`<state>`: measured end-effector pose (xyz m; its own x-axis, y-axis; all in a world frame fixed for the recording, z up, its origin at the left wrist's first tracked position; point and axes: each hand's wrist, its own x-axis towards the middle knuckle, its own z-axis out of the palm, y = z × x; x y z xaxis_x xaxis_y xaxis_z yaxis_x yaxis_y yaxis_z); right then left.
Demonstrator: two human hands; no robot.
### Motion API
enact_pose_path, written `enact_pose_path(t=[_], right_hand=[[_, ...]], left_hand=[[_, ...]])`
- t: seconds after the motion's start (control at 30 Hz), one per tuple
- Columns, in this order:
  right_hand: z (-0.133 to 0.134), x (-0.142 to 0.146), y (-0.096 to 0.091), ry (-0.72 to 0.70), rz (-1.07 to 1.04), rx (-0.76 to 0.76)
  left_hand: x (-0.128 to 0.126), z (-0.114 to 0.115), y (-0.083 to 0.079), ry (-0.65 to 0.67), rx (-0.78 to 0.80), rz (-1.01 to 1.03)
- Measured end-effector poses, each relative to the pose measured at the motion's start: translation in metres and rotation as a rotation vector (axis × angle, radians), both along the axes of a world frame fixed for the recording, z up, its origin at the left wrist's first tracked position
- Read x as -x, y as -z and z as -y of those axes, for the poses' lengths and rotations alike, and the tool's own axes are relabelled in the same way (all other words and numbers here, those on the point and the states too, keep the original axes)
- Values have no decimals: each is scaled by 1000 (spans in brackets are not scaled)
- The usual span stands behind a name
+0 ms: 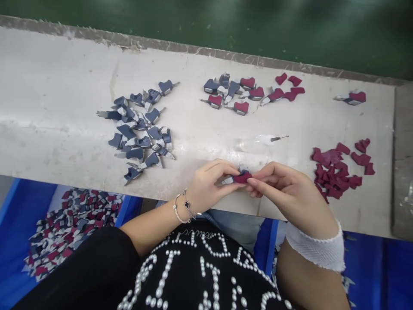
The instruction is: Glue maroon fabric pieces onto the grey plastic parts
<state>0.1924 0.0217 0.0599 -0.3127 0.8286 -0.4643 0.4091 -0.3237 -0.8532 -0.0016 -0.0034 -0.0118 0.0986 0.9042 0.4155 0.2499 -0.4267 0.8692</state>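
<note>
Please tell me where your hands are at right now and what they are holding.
Left hand and right hand both pinching blue-and-maroon piece. Thin pin lying just beyond. Maroon scraps off to the right.

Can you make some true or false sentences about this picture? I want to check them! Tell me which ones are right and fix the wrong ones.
1. The left hand and right hand pinch one small maroon-and-grey piece. True.
2. A bracelet circles the left wrist. True.
3. Nothing covers the right forearm. False: a white mesh sleeve wraps part of it.
4. The pile of maroon pieces lies left of the hands. False: it lies to their right.
5. A blue bin holds a heap of mixed pieces. True.
</note>
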Motion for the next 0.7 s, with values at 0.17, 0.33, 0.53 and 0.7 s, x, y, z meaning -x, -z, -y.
enact_pose_path(t=[0.17,0.33,0.53,0.7], right_hand=[[-3,1,1,-8,-13,18],[-3,-2,-2,-34,-39,71],[-6,-5,-2,-179,6,28],[-11,-1,0,-233,-95,11]], left_hand=[[2,-1,-1,18,-36,-10],[4,0,-4,57,-6,13],[6,0,-15,102,58,73],[6,2,-18,131,51,86]])
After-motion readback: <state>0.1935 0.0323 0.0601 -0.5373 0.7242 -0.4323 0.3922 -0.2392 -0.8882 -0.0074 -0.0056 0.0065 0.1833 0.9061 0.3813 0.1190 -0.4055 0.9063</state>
